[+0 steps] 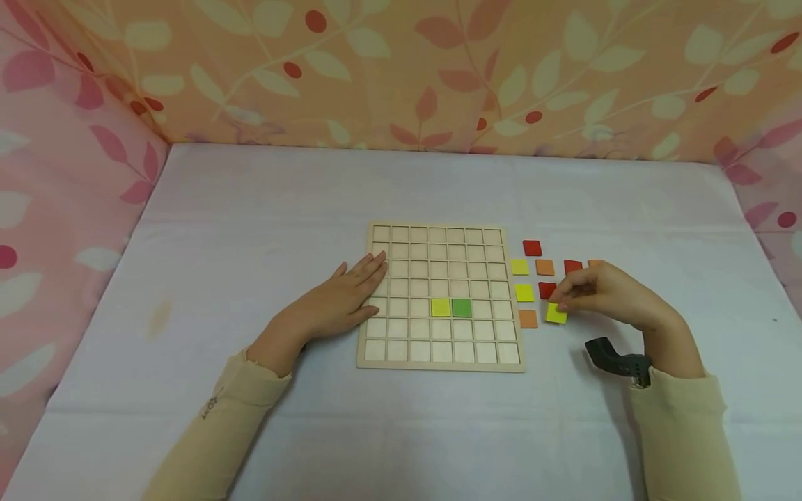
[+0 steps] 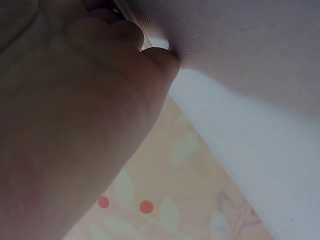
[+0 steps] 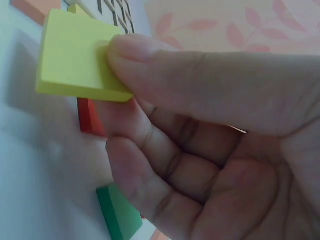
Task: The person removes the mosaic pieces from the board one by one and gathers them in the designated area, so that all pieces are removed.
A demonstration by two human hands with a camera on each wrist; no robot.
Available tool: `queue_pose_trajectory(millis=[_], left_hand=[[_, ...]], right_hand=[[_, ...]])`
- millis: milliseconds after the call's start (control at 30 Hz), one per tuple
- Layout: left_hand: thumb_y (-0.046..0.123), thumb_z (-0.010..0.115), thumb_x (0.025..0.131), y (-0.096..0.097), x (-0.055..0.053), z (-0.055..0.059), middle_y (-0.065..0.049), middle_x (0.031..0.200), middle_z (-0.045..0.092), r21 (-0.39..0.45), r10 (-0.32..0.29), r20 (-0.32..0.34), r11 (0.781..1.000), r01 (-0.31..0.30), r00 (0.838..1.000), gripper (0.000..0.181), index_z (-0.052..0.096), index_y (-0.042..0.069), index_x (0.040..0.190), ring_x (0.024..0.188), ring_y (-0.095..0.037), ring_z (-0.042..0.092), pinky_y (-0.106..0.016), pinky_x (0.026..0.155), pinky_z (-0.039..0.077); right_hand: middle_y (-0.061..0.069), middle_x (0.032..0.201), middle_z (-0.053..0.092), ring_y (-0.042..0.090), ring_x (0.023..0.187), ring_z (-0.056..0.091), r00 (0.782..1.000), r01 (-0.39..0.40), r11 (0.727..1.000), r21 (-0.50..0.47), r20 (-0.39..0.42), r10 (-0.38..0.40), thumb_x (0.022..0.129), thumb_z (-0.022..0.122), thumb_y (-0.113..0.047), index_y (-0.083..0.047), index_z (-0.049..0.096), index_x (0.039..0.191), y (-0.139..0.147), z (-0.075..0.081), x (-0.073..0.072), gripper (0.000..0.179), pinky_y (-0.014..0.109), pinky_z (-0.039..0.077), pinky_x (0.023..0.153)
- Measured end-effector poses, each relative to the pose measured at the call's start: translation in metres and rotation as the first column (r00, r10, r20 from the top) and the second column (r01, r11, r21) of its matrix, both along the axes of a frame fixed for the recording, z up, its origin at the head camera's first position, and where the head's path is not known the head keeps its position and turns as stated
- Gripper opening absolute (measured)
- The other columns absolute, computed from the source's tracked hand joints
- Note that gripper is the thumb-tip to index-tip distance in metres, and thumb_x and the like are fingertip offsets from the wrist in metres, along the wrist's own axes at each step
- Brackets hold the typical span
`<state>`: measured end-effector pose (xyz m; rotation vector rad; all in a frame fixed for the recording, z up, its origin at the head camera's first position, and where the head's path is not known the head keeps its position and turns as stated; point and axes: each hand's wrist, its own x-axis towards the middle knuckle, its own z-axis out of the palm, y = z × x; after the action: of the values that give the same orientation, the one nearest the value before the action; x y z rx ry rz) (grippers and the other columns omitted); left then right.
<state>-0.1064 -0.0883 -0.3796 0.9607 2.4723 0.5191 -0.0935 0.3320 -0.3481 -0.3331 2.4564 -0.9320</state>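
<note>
A wooden grid board (image 1: 438, 367) lies on the white-covered table, with a yellow tile (image 1: 441, 307) and a green tile (image 1: 461, 308) side by side in its cells. My left hand (image 1: 335, 299) rests with its fingers extended over the board's left edge. In the left wrist view the palm (image 2: 85, 110) fills much of the picture, and the board is mostly hidden. To the right of the board, my right hand (image 1: 610, 296) pinches a square yellow tile (image 3: 75, 55) between thumb and fingers, raised off the cloth. A loose green tile (image 3: 122, 212) lies below that hand.
Loose tiles lie right of the board, among them a red tile (image 1: 532, 248), an orange tile (image 1: 528, 319) and a yellow tile (image 1: 519, 267). A black wrist device (image 1: 617, 360) juts from the right wrist. Floral curtains (image 1: 401, 69) stand behind and beside the table.
</note>
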Motion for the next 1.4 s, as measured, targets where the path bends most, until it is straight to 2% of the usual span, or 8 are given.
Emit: queue_pose_trajectory(millis=[33, 67, 100, 333, 667, 833, 1033, 1400], left_hand=[[0.027, 0.05, 0.099, 0.0, 0.0, 0.0, -0.009, 0.158, -0.001, 0.005, 0.0, 0.009, 1.0, 0.0, 1.0, 0.07, 0.01, 0.003, 0.151, 0.144, -0.024, -0.003, -0.052, 0.113, 0.005], [0.027, 0.05, 0.099, -0.001, -0.001, 0.0, -0.008, 0.158, -0.002, 0.007, -0.001, 0.022, 1.0, 0.001, 1.0, 0.07, 0.009, 0.003, 0.151, 0.144, -0.024, -0.004, -0.052, 0.113, 0.004], [0.027, 0.05, 0.099, -0.001, -0.001, -0.001, -0.008, 0.158, -0.003, 0.009, -0.003, 0.033, 1.0, 0.003, 0.999, 0.071, 0.008, 0.003, 0.151, 0.144, -0.023, -0.005, -0.052, 0.113, 0.003], [0.029, 0.049, 0.099, -0.001, -0.006, -0.003, -0.008, 0.158, -0.006, 0.032, -0.035, 0.054, 0.999, 0.033, 0.998, 0.073, 0.005, 0.003, 0.151, 0.143, -0.024, -0.008, -0.053, 0.112, -0.001], [0.026, 0.045, 0.1, 0.005, -0.005, -0.003, -0.007, 0.158, -0.007, 0.008, -0.01, 0.039, 1.0, 0.01, 0.999, 0.068, 0.005, 0.003, 0.151, 0.143, -0.022, -0.008, -0.05, 0.113, 0.0], [0.024, 0.045, 0.1, -0.002, -0.008, -0.005, -0.004, 0.158, -0.008, 0.06, -0.017, 0.1, 0.998, 0.011, 0.995, 0.068, 0.003, 0.007, 0.151, 0.143, -0.02, -0.01, -0.048, 0.114, -0.003], [0.021, 0.043, 0.101, -0.009, -0.014, -0.006, -0.002, 0.158, -0.009, 0.119, -0.064, 0.15, 0.992, 0.046, 0.987, 0.066, 0.002, 0.009, 0.152, 0.142, -0.017, -0.013, -0.044, 0.114, -0.005], [0.022, 0.043, 0.101, -0.01, -0.01, -0.006, -0.002, 0.158, -0.007, 0.082, -0.045, 0.11, 0.996, 0.036, 0.993, 0.066, 0.004, 0.009, 0.152, 0.143, -0.016, -0.01, -0.042, 0.115, -0.002]], right_hand=[[0.0, 0.082, 0.07, 0.009, 0.081, 0.06, 1.0, -0.003, 1.0, 0.0, 0.001, 0.003, 0.082, 0.071, -0.006, -0.009, 0.073, 0.086, 0.0, 0.0, 0.0, 0.006, 0.026, 0.046, 0.082], [0.0, 0.083, 0.07, 0.009, 0.081, 0.059, 1.0, -0.005, 1.0, 0.006, 0.0, 0.005, 0.082, 0.072, -0.006, -0.01, 0.073, 0.086, 0.0, 0.0, 0.0, 0.006, 0.023, 0.047, 0.072], [0.0, 0.083, 0.07, 0.009, 0.081, 0.059, 1.0, -0.007, 1.0, 0.002, 0.001, 0.007, 0.082, 0.072, -0.005, -0.01, 0.073, 0.086, 0.001, 0.0, 0.0, 0.007, 0.023, 0.048, 0.071], [-0.001, 0.086, 0.07, 0.01, 0.08, 0.061, 1.0, 0.0, 1.0, -0.021, 0.03, 0.0, 0.083, 0.071, -0.006, -0.008, 0.073, 0.089, 0.004, 0.0, 0.003, 0.007, 0.021, 0.048, 0.072], [0.002, 0.087, 0.07, 0.01, 0.078, 0.062, 1.0, 0.005, 0.997, -0.072, 0.026, -0.003, 0.082, 0.07, -0.002, -0.006, 0.072, 0.09, 0.007, -0.002, 0.005, 0.009, 0.022, 0.051, 0.069], [0.002, 0.089, 0.07, 0.011, 0.078, 0.062, 1.0, -0.001, 0.996, -0.087, 0.028, 0.003, 0.083, 0.07, -0.002, -0.006, 0.072, 0.09, 0.006, -0.005, 0.003, 0.009, 0.022, 0.052, 0.069], [0.001, 0.089, 0.07, 0.01, 0.079, 0.062, 1.0, 0.0, 0.998, -0.063, 0.03, 0.002, 0.083, 0.071, -0.004, -0.007, 0.073, 0.09, 0.007, -0.003, 0.003, 0.008, 0.021, 0.051, 0.069], [0.0, 0.088, 0.07, 0.01, 0.078, 0.062, 0.999, -0.034, 0.997, -0.066, -0.004, 0.034, 0.082, 0.071, -0.004, -0.009, 0.073, 0.089, 0.004, -0.004, 0.002, 0.009, 0.02, 0.051, 0.069]])
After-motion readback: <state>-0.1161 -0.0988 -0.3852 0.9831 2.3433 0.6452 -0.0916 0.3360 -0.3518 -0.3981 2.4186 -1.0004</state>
